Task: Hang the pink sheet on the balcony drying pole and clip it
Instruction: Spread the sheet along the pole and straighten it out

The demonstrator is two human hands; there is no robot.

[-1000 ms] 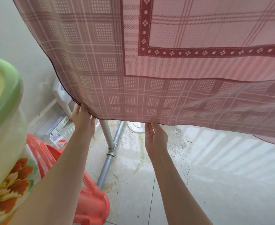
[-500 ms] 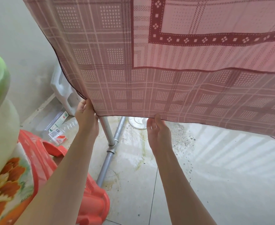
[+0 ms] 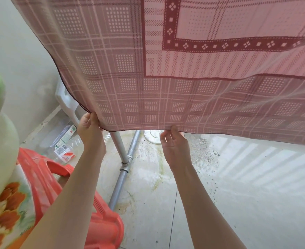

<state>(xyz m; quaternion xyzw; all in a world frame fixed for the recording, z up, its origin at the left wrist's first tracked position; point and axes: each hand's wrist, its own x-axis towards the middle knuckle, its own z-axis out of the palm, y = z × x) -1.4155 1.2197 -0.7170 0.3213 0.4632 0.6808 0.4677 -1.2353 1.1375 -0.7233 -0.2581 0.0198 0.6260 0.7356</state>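
Pink sheet [image 3: 184, 78] hanging across the upper view over the tiled floor [image 3: 238, 194], red plastic stool [image 3: 103, 229] lower left, grey pipe [image 3: 120, 178] beneath, left hand [image 3: 91, 133] gripping the sheet's bottom corner, right hand [image 3: 175, 146] pinching the hem

I see the pink sheet [image 3: 166, 83], checked with dotted squares above my fingers [image 3: 174, 128], a dark-red diamond band higher up; below them, an orange-red stool [image 3: 101, 229] and grey pipe [image 3: 120, 182].
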